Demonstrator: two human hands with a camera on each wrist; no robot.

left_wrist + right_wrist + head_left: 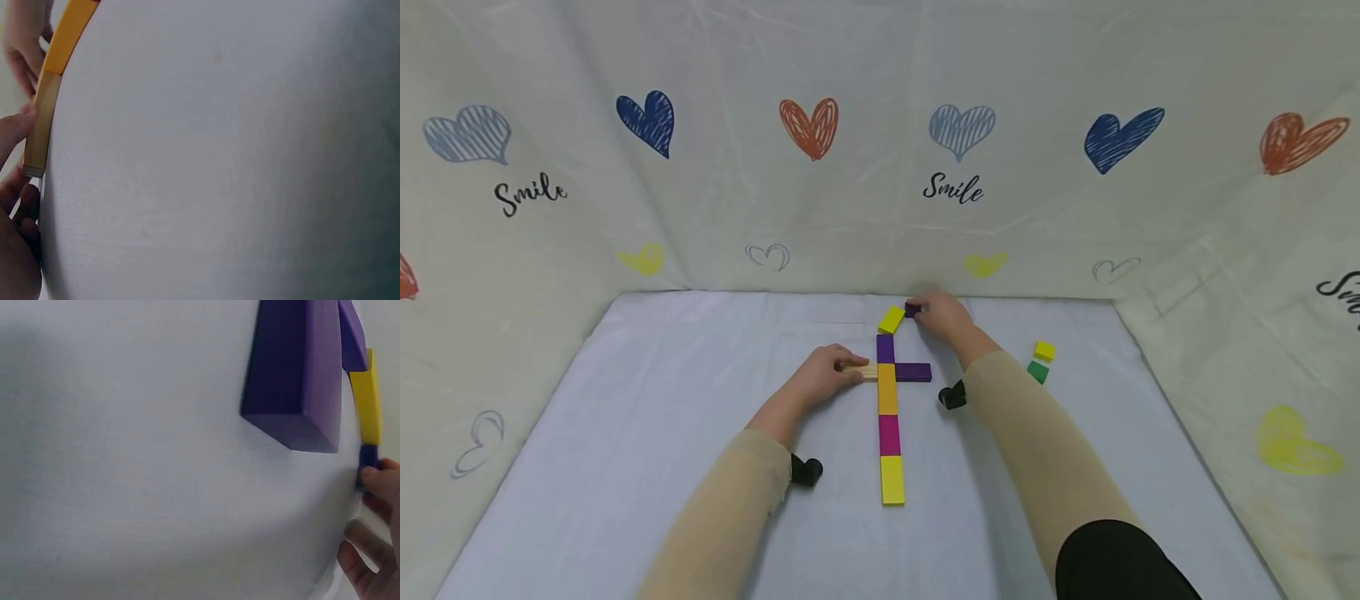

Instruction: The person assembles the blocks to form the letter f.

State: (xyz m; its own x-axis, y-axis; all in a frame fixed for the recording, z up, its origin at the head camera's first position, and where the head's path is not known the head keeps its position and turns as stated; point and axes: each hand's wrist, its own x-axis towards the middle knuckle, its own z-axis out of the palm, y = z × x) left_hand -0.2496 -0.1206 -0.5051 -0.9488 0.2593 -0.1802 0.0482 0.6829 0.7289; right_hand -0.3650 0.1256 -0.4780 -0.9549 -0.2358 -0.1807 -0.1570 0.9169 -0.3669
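My left hand (822,373) pinches a plain wooden block (861,372) whose right end meets the line of coloured blocks. In the left wrist view, the wooden block (42,125) abuts an orange block (67,37). My right hand (946,318) pinches a small dark purple block (912,310). In the right wrist view this small block (369,461) touches the end of a slanted yellow block (367,406). Below the slanted piece run a purple block (886,348), then orange, magenta (889,435) and yellow (892,480) ones. Another purple block (913,372) juts rightward.
A small yellow block (1044,351) and a green block (1037,372) lie on the right, beyond the right forearm. White cloth (647,467) covers the table. A pale curtain (880,217) printed with hearts stands along its back edge and sides.
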